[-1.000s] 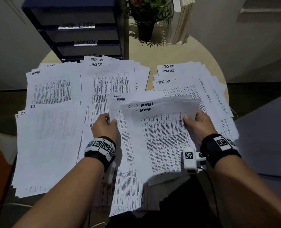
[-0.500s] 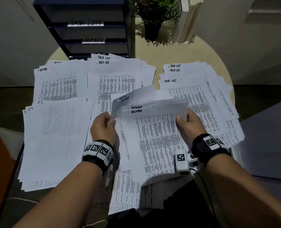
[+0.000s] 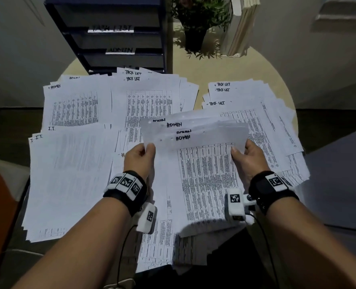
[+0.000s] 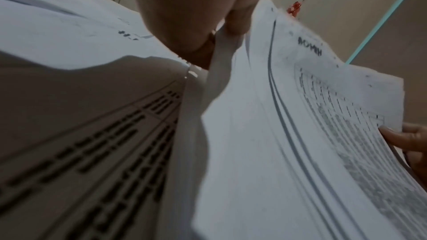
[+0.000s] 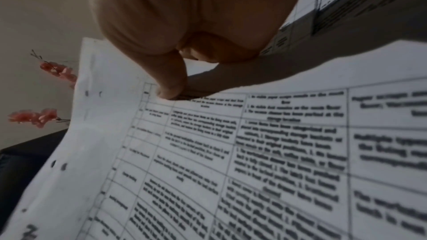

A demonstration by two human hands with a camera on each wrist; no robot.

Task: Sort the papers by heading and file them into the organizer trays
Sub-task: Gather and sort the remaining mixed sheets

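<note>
Both hands hold up a bundle of sheets headed ADMIN [image 3: 202, 163] above the paper-covered table. My left hand [image 3: 140, 156] pinches the bundle's left edge, thumb on top [image 4: 201, 50]. My right hand [image 3: 245, 157] grips the right edge, its thumb [image 5: 168, 87] pressed on the printed table. The bundle [image 4: 300, 134] fans slightly, so three ADMIN headings show. The dark organizer [image 3: 114, 36] stands at the back left, with trays labelled TASK LIST and ADMIN and a lower tray partly hidden by papers.
Loose piles cover the round table [image 3: 235, 67]: I.T. sheets [image 3: 68, 180] at left, ADMIN sheets [image 3: 74, 105] behind them, TASK LIST piles at centre back [image 3: 148, 94] and right [image 3: 246, 101]. A potted plant [image 3: 198, 21] and upright books [image 3: 241, 26] stand at the back.
The ADMIN bundle has been lifted and squared between both hands. The left hand moved right from the lower sheets onto the bundle's left edge, and the curled top sheets flattened out.
</note>
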